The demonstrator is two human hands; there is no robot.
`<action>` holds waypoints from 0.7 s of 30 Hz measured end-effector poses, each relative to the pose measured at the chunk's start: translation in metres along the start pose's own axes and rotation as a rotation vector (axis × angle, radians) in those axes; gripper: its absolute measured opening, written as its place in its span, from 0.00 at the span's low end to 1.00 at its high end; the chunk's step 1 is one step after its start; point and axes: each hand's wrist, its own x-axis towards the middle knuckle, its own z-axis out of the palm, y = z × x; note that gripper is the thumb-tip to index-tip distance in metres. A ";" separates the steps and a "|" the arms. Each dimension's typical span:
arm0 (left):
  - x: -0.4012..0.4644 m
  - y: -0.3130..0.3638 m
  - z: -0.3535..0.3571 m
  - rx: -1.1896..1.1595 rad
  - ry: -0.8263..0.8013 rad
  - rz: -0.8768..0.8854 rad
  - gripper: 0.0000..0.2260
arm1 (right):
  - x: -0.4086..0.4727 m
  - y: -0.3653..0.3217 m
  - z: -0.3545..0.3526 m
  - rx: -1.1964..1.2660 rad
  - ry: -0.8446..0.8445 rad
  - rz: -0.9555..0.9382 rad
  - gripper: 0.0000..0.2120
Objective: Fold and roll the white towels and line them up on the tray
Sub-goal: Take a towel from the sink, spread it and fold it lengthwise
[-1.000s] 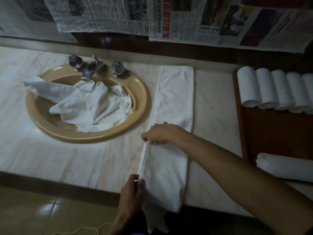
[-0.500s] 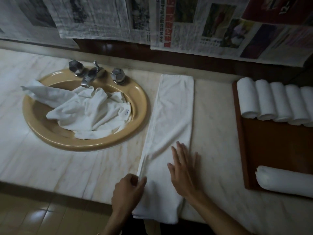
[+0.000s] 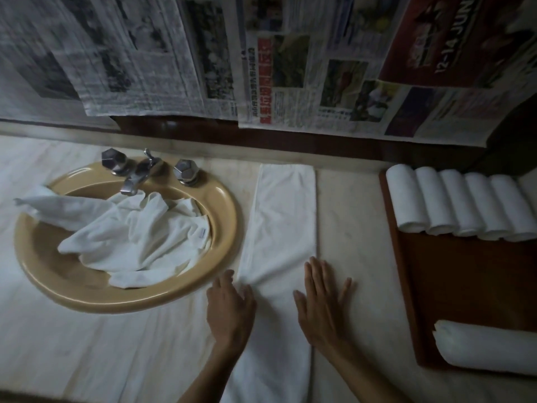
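Both hands (image 3: 231,311) (image 3: 322,306) flat on folded towel (image 3: 283,228) edges, w/ tray (image 3: 465,286) nearby.

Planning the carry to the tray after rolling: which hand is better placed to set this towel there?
Probably the right hand: it rests flat on the folded white towel strip's right edge, nearer the brown wooden tray. The left hand lies on the sink side.

head view, looking down, close over counter (image 3: 348,216)
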 end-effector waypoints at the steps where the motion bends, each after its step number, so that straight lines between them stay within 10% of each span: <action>1: -0.001 0.005 0.009 -0.026 0.065 0.136 0.15 | 0.007 0.003 0.001 -0.006 0.004 0.008 0.30; 6: 0.014 0.005 0.064 0.008 -0.187 0.753 0.21 | 0.021 0.011 0.006 0.011 0.043 -0.035 0.27; 10: 0.038 0.016 0.075 0.007 -0.071 0.537 0.24 | 0.021 0.011 0.008 0.070 0.105 -0.023 0.27; 14: 0.044 0.046 0.089 0.044 -0.287 0.833 0.24 | 0.046 0.022 0.011 0.105 0.153 -0.036 0.23; 19: 0.095 0.048 0.087 -0.004 -0.091 0.475 0.33 | 0.055 0.022 0.002 0.049 0.090 -0.014 0.27; 21: 0.088 0.062 0.089 -0.029 -0.157 0.649 0.28 | 0.054 0.023 0.003 0.058 0.068 -0.016 0.28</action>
